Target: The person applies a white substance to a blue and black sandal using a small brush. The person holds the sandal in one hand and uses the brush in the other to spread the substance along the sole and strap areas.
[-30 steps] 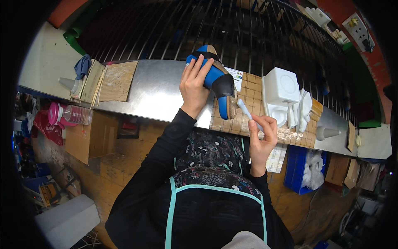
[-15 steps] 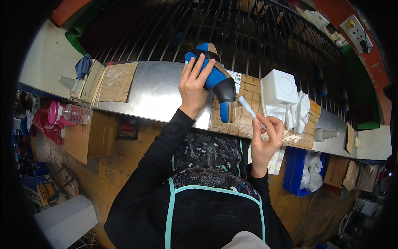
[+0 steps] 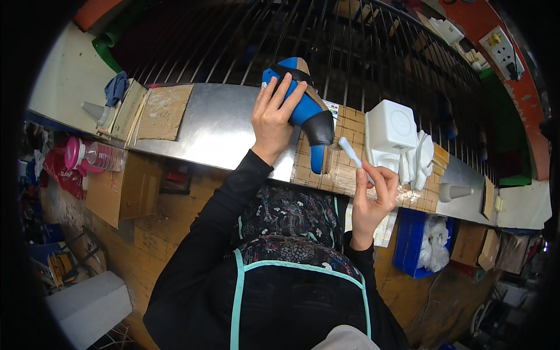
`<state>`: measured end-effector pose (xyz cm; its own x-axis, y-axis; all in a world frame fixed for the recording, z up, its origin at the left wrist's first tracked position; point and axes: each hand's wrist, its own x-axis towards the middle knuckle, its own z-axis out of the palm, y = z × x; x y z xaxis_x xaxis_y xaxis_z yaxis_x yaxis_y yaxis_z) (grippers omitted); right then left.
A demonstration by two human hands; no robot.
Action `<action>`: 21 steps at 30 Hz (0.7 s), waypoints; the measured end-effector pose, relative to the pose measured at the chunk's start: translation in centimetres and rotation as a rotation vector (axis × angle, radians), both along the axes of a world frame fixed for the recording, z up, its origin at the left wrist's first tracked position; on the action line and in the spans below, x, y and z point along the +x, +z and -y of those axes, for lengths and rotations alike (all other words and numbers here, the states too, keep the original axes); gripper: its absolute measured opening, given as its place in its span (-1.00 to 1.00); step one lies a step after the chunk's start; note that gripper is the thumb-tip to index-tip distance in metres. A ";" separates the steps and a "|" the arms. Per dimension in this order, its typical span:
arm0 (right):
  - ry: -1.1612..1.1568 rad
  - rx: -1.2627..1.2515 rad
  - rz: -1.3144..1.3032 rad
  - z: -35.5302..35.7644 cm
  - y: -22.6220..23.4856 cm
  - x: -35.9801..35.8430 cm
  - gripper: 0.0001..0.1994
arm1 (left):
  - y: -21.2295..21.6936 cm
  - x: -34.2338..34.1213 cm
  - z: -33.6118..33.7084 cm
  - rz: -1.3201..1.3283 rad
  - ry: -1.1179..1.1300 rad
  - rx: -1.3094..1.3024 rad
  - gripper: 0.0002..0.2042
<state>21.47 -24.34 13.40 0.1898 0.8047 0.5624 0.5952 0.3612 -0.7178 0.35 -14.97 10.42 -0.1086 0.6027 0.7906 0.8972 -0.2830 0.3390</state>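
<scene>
My left hand [image 3: 274, 122] is closed around a blue shoe last [image 3: 307, 108], held tilted above the bench edge. Black straps and a black heel piece [image 3: 318, 128] wrap the last, and a brown sole edge runs along its right side. Between the thumb and fingers of my right hand [image 3: 374, 197] is a slim white stick-like tool [image 3: 349, 151]. Its rounded upper end points toward the heel piece, apparently with a small gap between them. I cannot make out whether the tool has bristles or a tip.
Cardboard [image 3: 356, 125] covers part of the metal bench [image 3: 219, 116]. On it stand a white plastic container [image 3: 392, 127] and folded white cloths [image 3: 422, 157]. Metal bars [image 3: 233, 49] run behind the bench. Below right is a blue crate [image 3: 409, 239]; grey cones sit at both sides.
The view has shifted slightly. Both hands keep their grips, and the shoe last and the white tool are in nearly the same places.
</scene>
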 end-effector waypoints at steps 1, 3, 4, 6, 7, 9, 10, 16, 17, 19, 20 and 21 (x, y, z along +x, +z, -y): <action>-0.002 0.014 0.001 0.0 0.0 0.0 -0.83 | 0.0 0.0 0.0 0.005 -0.004 -0.001 -0.37; 0.011 0.014 -0.008 0.1 0.0 0.0 -0.83 | 0.0 0.0 -0.1 0.020 -0.011 0.003 -0.37; 0.026 0.000 -0.017 0.3 0.0 0.1 -0.83 | 0.0 0.0 -0.2 0.032 -0.017 0.007 -0.38; 0.051 -0.024 -0.041 0.5 0.0 0.2 -0.83 | 0.0 0.0 -0.3 0.039 -0.014 0.006 -0.38; 0.062 -0.035 -0.057 0.6 0.0 0.2 -0.83 | 0.1 0.0 -0.3 0.049 -0.018 0.005 -0.38; 0.070 -0.036 -0.070 0.5 0.0 0.2 -0.83 | 0.1 -0.1 -0.4 0.038 -0.015 0.012 -0.37; 0.067 -0.028 -0.068 0.3 0.0 0.2 -0.84 | 0.1 -0.1 -0.3 0.034 -0.016 0.015 -0.37; 0.061 -0.012 -0.070 -0.4 0.2 -0.1 -0.85 | 0.3 0.0 -0.5 0.041 -0.024 0.013 -0.36; 0.067 -0.015 -0.068 -0.4 0.3 -0.1 -0.85 | 0.4 0.0 -0.5 0.037 -0.018 0.013 -0.36; 0.093 -0.017 -0.055 -0.2 0.3 0.1 -0.85 | 0.4 -0.1 -0.5 0.039 -0.016 0.013 -0.35; 0.102 -0.019 -0.055 -0.1 0.3 0.1 -0.85 | 0.4 -0.1 -0.6 0.043 -0.020 0.008 -0.35; 0.115 -0.027 -0.075 -0.1 0.3 0.2 -0.85 | 0.4 -0.1 -0.6 0.047 -0.024 0.004 -0.35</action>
<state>21.64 -24.22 13.71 0.1358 0.8383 0.5281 0.4955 0.4041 -0.7689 0.22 -14.37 10.84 -0.1310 0.6027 0.7871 0.8734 -0.3054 0.3792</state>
